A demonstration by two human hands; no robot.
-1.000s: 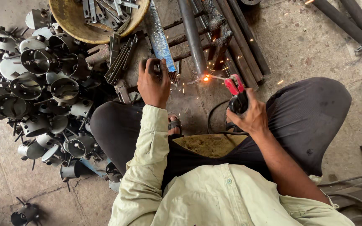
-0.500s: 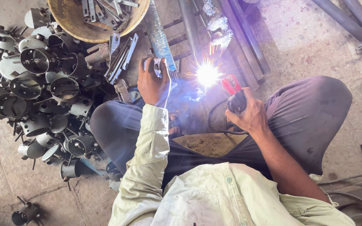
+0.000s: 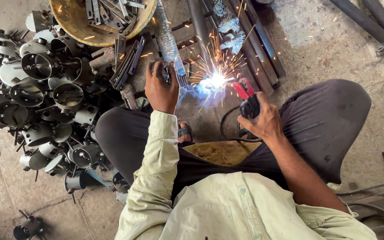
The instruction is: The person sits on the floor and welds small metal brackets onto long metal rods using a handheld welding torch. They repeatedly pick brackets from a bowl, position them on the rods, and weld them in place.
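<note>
Floor: stained concrete [image 3: 334,53], worked on at ground level from a squat, knees spread wide either side of the weld spot.
Left hand: [image 3: 161,89] curled down over a small metal piece [image 3: 170,73], pinning it flat; likely to keep it from shifting under the arc.
Right hand: [image 3: 263,120] wrapped tight round one red-jawed electrode holder [image 3: 247,95], angled toward the joint.
Arc: one bright white-blue flash [image 3: 216,80] just right of the held piece, sparks thrown up and outward.
Cable: one dark loop [image 3: 227,129] trailing back from the holder between the legs, kept out of the sparks.
Finished cups: pile of round grey metal cups with rod legs [image 3: 41,89] at the left; well over a dozen, exact count impossible.
Basin: one yellow bowl [image 3: 74,29] of flat strips, within reach above the left hand.
Loose strips: a few flat bars [image 3: 127,58] stacked beside the basin.
Long bars: several rusty lengths [image 3: 254,40] laid side by side beyond the arc.
</note>
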